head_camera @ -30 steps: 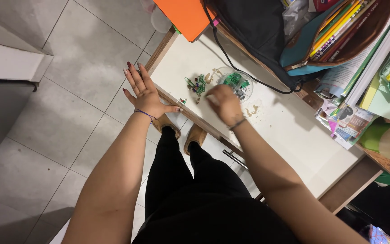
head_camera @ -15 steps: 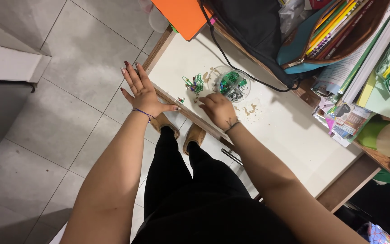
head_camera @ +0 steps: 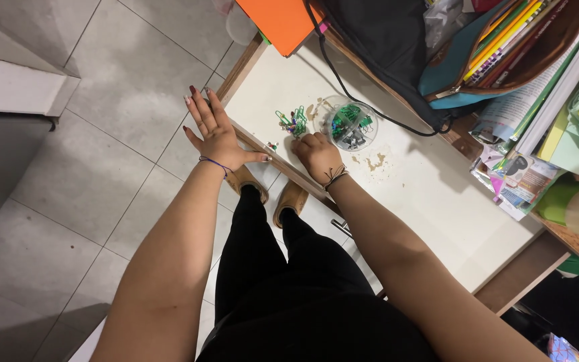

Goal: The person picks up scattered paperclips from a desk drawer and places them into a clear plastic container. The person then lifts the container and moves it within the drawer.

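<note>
The right hand [head_camera: 316, 153] lies knuckles-up on the white desk [head_camera: 430, 194], fingers curled loosely toward the scatter of green paper clips [head_camera: 292, 122] just past its fingertips. Whether it pinches a clip under the curled fingers cannot be told, since the back of the hand hides them. Just beyond and to its outer side stands a small round clear container [head_camera: 350, 125], already part-filled with green clips and dark binder clips, close enough that a clip gathered from the pile needs only a short carry.

The left hand [head_camera: 217, 134] is spread open and flat, palm down, at the desk's near edge [head_camera: 283, 171], holding nothing. It sits level with the rim like a stop or catch beside the loose pile (a few stray bits lie on the desk close to its thumb).

Farther out from the right hand lie pale crumbs of torn paper [head_camera: 374, 161], then a black bag [head_camera: 376, 40] with its cord trailing over the desk, an orange folder [head_camera: 277, 23] and a heap of coloured books and papers [head_camera: 551, 80].

Compared with a second ago, the right hand has left the container's rim and come back toward the clip pile, settling lower on the desk; the left hand has barely shifted.
</note>
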